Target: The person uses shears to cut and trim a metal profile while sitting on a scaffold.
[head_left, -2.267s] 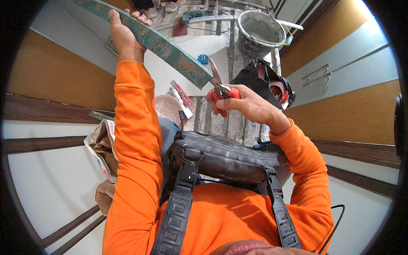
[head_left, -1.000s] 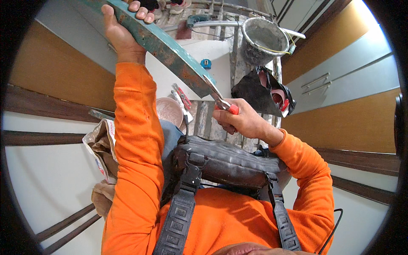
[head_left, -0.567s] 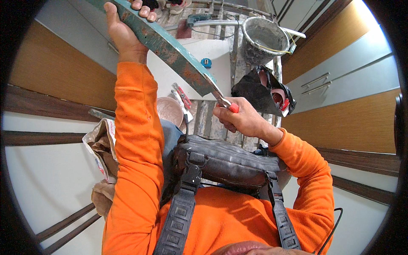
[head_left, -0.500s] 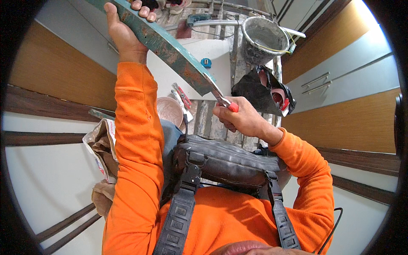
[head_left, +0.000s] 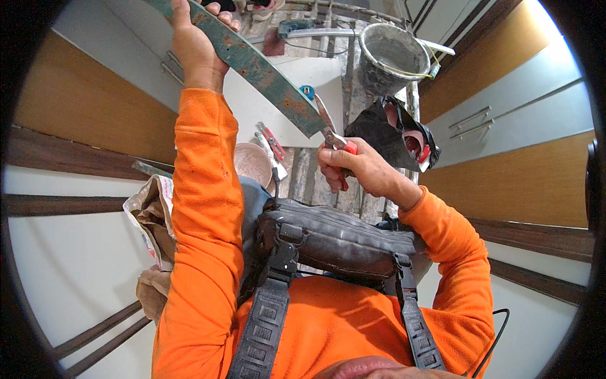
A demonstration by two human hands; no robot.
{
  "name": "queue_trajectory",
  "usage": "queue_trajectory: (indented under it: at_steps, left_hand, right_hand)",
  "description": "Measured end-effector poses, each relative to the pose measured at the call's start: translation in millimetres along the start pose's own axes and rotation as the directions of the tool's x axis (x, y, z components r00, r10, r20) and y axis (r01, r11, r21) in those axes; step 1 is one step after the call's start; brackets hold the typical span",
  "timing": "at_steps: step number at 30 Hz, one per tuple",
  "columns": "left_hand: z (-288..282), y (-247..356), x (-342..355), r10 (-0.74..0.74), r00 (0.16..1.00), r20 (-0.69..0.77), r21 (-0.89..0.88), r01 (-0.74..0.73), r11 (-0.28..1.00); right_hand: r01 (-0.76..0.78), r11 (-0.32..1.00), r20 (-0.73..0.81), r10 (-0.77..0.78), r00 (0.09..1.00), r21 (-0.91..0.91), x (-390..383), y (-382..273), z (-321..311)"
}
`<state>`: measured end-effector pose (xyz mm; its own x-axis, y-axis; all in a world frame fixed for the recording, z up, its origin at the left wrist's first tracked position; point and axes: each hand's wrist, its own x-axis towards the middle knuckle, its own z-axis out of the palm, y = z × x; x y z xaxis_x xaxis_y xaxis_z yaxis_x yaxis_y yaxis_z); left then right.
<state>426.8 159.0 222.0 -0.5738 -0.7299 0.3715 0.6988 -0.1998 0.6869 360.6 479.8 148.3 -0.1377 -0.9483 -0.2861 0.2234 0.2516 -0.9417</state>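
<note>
My left hand (head_left: 201, 55) is wrapped round a long green metal profile (head_left: 265, 82) marked with brown rust patches. The strip slants from the upper left down toward the middle. Closed on the red handles of a pair of tin snips (head_left: 334, 138) is my right hand (head_left: 377, 170). The snips' blades are spread at the profile's lower end; whether they touch the metal I cannot tell. Beyond that end lies a small blue tape measure (head_left: 307, 92) on a white board (head_left: 252, 104).
A grey bucket (head_left: 371, 47) stands at the back right, with a black plastic bag (head_left: 372, 126) nearer. A pinkish bowl (head_left: 252, 163) and a red utility knife (head_left: 271, 140) lie below the board. A drill (head_left: 297, 25) rests behind. Cabinets with handles (head_left: 470, 123) flank both sides.
The profile has turned, showing its broad face, and shifted slightly right with my left hand. The snips' blades and handles have spread wider apart.
</note>
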Motion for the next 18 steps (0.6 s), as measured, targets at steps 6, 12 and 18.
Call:
queue_trajectory:
  at_steps: [6, 12, 18]
  left_hand:
    - [-6.3, -0.8, 4.7, 0.023, 0.993, 0.114, -0.09, -0.013, 0.996]
    - [-10.2, 0.8, 7.3, 0.02, 0.992, 0.122, -0.13, -0.004, 0.991]
    - [34.0, -24.2, -17.4, -0.011, 0.946, -0.323, 0.236, 0.092, 0.968]
  right_hand:
    - [-0.055, 0.995, -0.018, 0.057, 0.998, 0.089, -0.6, 1.5, 5.0]
    - [-0.053, 0.999, -0.044, 0.053, 0.998, 0.003, -0.9, 1.2, 5.3]
    - [-0.047, 0.818, -0.35, -0.193, 0.917, -0.573, 4.3, -7.2, 1.8]
